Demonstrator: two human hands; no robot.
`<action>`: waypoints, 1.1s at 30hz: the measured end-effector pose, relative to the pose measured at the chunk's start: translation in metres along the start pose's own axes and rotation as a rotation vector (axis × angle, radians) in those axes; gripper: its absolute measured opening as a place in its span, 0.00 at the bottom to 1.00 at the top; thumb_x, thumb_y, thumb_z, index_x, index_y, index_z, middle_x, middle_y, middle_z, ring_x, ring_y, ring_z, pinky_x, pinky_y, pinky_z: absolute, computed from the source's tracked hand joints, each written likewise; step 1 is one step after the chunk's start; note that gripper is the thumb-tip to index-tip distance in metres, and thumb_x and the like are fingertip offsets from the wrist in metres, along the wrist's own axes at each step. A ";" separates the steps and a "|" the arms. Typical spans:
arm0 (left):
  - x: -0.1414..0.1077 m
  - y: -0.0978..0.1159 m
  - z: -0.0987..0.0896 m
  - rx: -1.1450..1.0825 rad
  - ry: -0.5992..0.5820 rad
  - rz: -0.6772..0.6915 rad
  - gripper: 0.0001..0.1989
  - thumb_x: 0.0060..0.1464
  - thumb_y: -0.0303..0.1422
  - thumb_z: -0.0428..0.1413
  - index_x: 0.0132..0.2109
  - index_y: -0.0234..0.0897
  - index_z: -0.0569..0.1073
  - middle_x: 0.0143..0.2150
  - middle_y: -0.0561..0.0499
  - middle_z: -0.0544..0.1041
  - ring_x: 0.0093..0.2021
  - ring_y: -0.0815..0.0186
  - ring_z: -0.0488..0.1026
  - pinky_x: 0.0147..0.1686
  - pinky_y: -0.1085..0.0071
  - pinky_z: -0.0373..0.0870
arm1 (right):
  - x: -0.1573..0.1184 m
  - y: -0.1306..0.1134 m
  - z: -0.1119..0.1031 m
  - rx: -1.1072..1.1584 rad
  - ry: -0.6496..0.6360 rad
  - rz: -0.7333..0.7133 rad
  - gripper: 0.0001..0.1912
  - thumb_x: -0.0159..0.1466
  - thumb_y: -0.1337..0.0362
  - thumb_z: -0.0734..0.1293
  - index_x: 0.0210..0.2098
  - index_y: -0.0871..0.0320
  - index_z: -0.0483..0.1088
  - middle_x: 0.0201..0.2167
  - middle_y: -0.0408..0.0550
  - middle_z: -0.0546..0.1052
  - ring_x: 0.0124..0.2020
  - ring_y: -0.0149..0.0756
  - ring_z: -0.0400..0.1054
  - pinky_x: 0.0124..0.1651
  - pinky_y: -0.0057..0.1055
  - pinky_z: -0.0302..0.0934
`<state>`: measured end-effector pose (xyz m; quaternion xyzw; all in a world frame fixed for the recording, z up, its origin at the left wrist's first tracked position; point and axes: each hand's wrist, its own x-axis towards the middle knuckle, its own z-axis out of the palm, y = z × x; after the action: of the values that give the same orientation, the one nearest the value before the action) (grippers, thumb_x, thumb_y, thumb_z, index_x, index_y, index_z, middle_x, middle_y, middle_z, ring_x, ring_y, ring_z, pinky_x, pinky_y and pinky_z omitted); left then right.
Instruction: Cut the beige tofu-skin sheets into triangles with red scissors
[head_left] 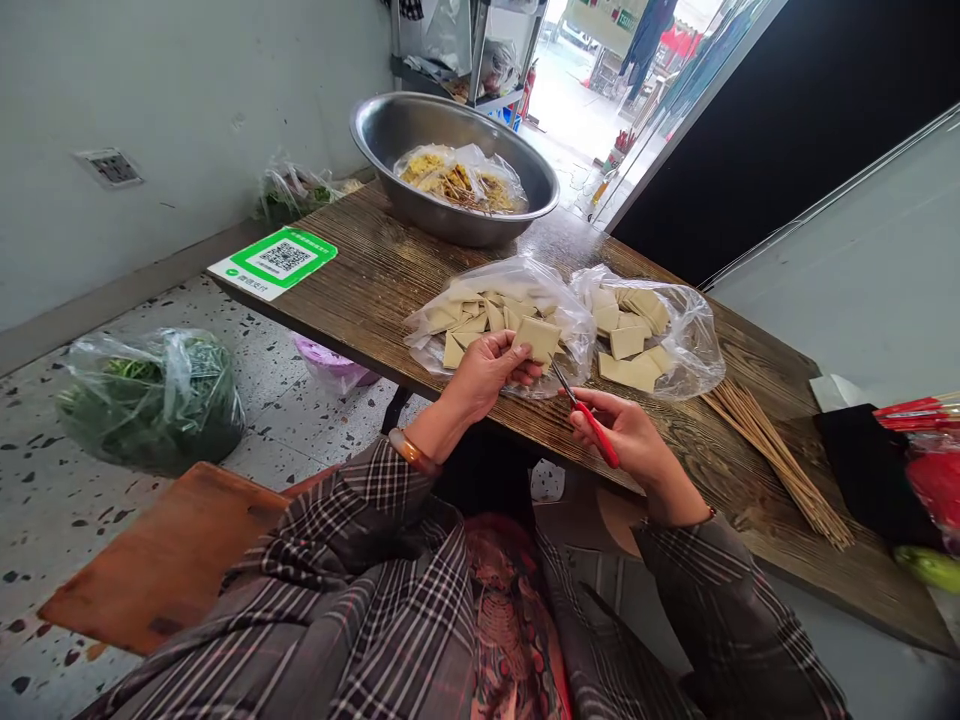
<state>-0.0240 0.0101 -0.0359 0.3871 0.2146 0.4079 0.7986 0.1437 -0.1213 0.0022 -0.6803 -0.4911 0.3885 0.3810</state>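
My left hand (pixel 491 372) pinches a square piece of tofu sheet (pixel 536 340), pale beige and flat. In my right hand (pixel 626 435) is a pair of scissors (pixel 596 432) with red handles, its dark blades pointing up at the lower edge of that piece. Just behind my left hand lies an opened clear plastic bag (pixel 525 272) with many similar cut pieces. A second clear bag (pixel 694 345), to its right, holds more beige pieces, some square and some larger. Bamboo skewers (pixel 784 465) lie in a bundle to the right of the bags.
A large steel basin (pixel 457 225) with bagged yellow food stands at the back of the wooden table (pixel 367 270). A green QR-code card (pixel 281 260) lies at the left corner. Bagged greens (pixel 154 400) and a wooden stool (pixel 165 560) are at floor level left.
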 end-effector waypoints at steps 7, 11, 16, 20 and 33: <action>-0.001 -0.002 -0.001 0.016 -0.025 -0.003 0.18 0.47 0.40 0.68 0.35 0.32 0.71 0.27 0.51 0.79 0.25 0.71 0.76 0.25 0.77 0.71 | 0.008 -0.013 0.008 0.084 -0.032 0.098 0.36 0.50 0.44 0.77 0.50 0.62 0.78 0.27 0.45 0.75 0.25 0.30 0.67 0.28 0.28 0.63; -0.001 -0.003 -0.002 0.018 -0.048 0.001 0.18 0.48 0.41 0.67 0.36 0.32 0.73 0.26 0.51 0.78 0.24 0.71 0.75 0.25 0.76 0.71 | 0.008 -0.019 0.010 0.106 -0.040 0.118 0.36 0.49 0.42 0.77 0.49 0.61 0.78 0.28 0.45 0.75 0.25 0.29 0.66 0.26 0.28 0.62; -0.002 -0.001 -0.003 0.003 -0.042 -0.001 0.17 0.47 0.41 0.68 0.34 0.30 0.73 0.29 0.49 0.79 0.25 0.71 0.76 0.25 0.76 0.71 | 0.006 -0.021 0.015 0.096 -0.024 0.102 0.35 0.52 0.42 0.75 0.49 0.62 0.78 0.23 0.41 0.69 0.21 0.26 0.60 0.23 0.26 0.56; -0.003 0.001 -0.002 0.000 -0.052 -0.005 0.15 0.48 0.38 0.67 0.33 0.30 0.73 0.29 0.49 0.79 0.24 0.71 0.75 0.25 0.76 0.71 | 0.004 -0.017 0.012 0.039 -0.010 0.057 0.33 0.53 0.45 0.76 0.49 0.63 0.79 0.20 0.38 0.65 0.19 0.25 0.55 0.21 0.26 0.51; -0.007 0.008 0.003 0.087 -0.047 -0.077 0.09 0.55 0.32 0.60 0.30 0.32 0.70 0.24 0.52 0.77 0.19 0.74 0.71 0.19 0.79 0.67 | 0.016 -0.018 0.011 0.015 -0.014 0.016 0.34 0.52 0.43 0.75 0.48 0.62 0.79 0.23 0.43 0.72 0.23 0.30 0.63 0.24 0.28 0.58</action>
<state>-0.0301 0.0060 -0.0280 0.4223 0.2281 0.3581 0.8008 0.1308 -0.1000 0.0120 -0.6787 -0.4855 0.3997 0.3795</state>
